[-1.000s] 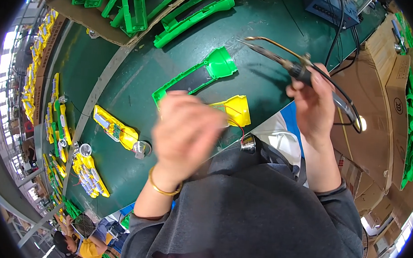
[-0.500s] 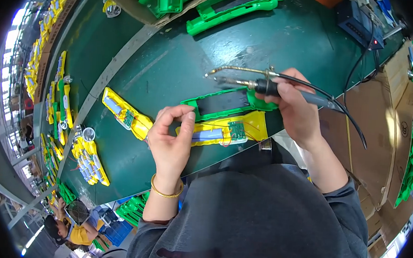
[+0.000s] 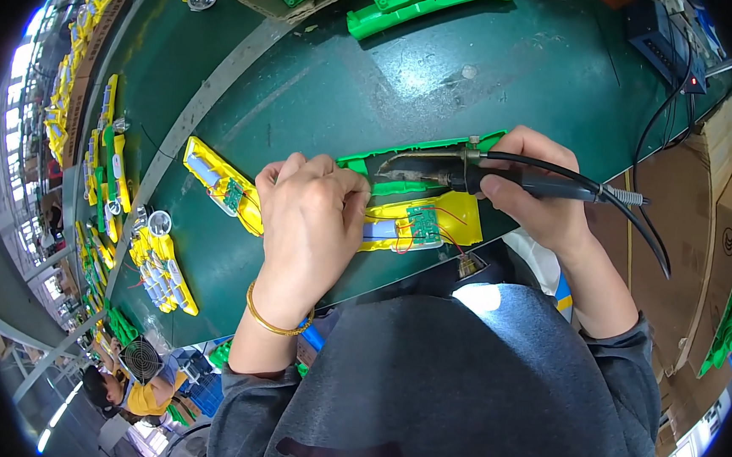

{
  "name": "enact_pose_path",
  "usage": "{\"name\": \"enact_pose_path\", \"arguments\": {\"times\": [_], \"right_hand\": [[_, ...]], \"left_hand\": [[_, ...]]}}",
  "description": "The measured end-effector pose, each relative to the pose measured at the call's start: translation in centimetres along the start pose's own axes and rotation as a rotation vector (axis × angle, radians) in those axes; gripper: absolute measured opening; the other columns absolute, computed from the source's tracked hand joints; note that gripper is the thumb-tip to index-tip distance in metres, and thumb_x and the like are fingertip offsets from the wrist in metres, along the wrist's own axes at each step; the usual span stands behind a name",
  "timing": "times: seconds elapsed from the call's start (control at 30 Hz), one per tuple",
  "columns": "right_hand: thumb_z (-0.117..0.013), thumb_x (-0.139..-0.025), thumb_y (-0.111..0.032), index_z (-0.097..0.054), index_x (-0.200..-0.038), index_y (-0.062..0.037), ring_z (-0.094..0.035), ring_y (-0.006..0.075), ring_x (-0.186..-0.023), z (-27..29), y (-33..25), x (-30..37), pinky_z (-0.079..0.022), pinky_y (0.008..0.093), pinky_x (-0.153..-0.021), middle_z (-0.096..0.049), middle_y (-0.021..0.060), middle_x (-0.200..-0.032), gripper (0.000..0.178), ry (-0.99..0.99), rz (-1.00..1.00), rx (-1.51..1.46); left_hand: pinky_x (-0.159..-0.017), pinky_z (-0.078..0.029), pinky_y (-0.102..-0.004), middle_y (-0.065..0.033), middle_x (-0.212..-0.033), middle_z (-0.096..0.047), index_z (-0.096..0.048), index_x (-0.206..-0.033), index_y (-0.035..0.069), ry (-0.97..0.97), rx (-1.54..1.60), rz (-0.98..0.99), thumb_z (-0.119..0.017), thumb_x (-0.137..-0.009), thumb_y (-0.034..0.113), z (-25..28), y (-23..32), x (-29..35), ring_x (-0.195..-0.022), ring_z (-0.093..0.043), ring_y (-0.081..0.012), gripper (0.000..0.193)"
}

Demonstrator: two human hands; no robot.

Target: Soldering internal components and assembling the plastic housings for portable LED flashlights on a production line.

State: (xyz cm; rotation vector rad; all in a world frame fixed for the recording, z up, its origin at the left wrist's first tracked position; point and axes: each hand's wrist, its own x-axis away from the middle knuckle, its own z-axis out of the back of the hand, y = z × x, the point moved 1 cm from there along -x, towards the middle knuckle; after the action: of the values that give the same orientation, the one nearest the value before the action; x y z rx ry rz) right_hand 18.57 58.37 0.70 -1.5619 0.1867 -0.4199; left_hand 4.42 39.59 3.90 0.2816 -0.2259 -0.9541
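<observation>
My right hand [image 3: 546,199] grips a soldering iron [image 3: 547,188] with a curved metal feed tube along it. Its tip points left over a long green plastic shell [image 3: 440,143]. My left hand [image 3: 309,216] has its fingers curled together at the left end of that shell; what they hold is hidden. Just nearer lies a yellow shell [image 3: 467,217] holding a blue cylindrical battery [image 3: 380,230] and a green circuit board [image 3: 422,225]. Thin red wires lead from the board toward a silver cone-shaped piece [image 3: 469,265] at the table edge. Light falls on my dark shirt beside it.
Left of my left hand lies another yellow shell [image 3: 202,158] with a battery and board. Further left are stacked yellow shells [image 3: 159,273]. Green shells [image 3: 432,8] and a cardboard box rim [image 3: 267,5] stand at the back. A blue power unit [image 3: 650,45] is at back right.
My right hand has brought the iron down over the green shell. My left hand's fingers have curled inward and turned knuckles up. A bright patch of light has appeared on my shirt.
</observation>
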Motion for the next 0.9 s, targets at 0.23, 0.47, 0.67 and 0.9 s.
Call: {"name": "enact_pose_path", "arguments": {"times": [0.23, 0.47, 0.67, 0.9], "right_hand": [[-0.065, -0.077, -0.002, -0.057, -0.085, 0.0001, -0.052, 0.0052, -0.070, 0.5, -0.3, -0.7, -0.042, 0.0205, -0.064, -0.058, 0.0016, -0.077, 0.011, -0.035, 0.018, 0.057], [-0.068, -0.076, -0.005, -0.058, -0.086, 0.0010, -0.050, 0.0061, -0.072, 0.4, -0.6, -0.9, -0.040, 0.0216, -0.064, -0.056, 0.0010, -0.075, 0.015, -0.047, 0.029, 0.031], [-0.070, -0.073, -0.008, -0.059, -0.081, 0.0005, -0.049, 0.0089, -0.065, 0.0, -0.8, -1.3, -0.039, 0.0242, -0.058, -0.055, 0.0038, -0.072, 0.016, -0.088, 0.131, 0.145], [-0.071, -0.073, -0.009, -0.060, -0.080, 0.0004, -0.049, 0.0101, -0.061, -0.2, -0.8, -1.7, -0.038, 0.0247, -0.055, -0.054, 0.0038, -0.070, 0.016, -0.071, 0.173, 0.195]], "left_hand": [[-0.067, -0.042, -0.0396, -0.0096, -0.069, -0.055, -0.067, -0.070, 0.006, -0.014, 0.096, 0.120, -0.065, -0.070, 0.003, -0.9, 0.3, -0.7, -0.072, -0.056, -0.0271, 0.004], [-0.058, -0.043, -0.0351, -0.0130, -0.067, -0.055, -0.067, -0.078, -0.002, -0.100, 0.174, 0.109, -0.066, -0.072, -0.001, -0.2, -0.1, -1.4, -0.060, -0.055, -0.0260, 0.006], [-0.057, -0.044, -0.0329, -0.0134, -0.068, -0.056, -0.066, -0.079, -0.003, -0.121, 0.174, 0.115, -0.065, -0.073, -0.003, 0.0, 0.1, -1.6, -0.059, -0.056, -0.0234, 0.006], [-0.063, -0.047, -0.0429, -0.0178, -0.070, -0.056, -0.065, -0.072, -0.001, -0.109, 0.221, 0.160, -0.060, -0.071, -0.002, -0.1, 0.1, -2.0, -0.069, -0.058, -0.0351, 0.005]]}}
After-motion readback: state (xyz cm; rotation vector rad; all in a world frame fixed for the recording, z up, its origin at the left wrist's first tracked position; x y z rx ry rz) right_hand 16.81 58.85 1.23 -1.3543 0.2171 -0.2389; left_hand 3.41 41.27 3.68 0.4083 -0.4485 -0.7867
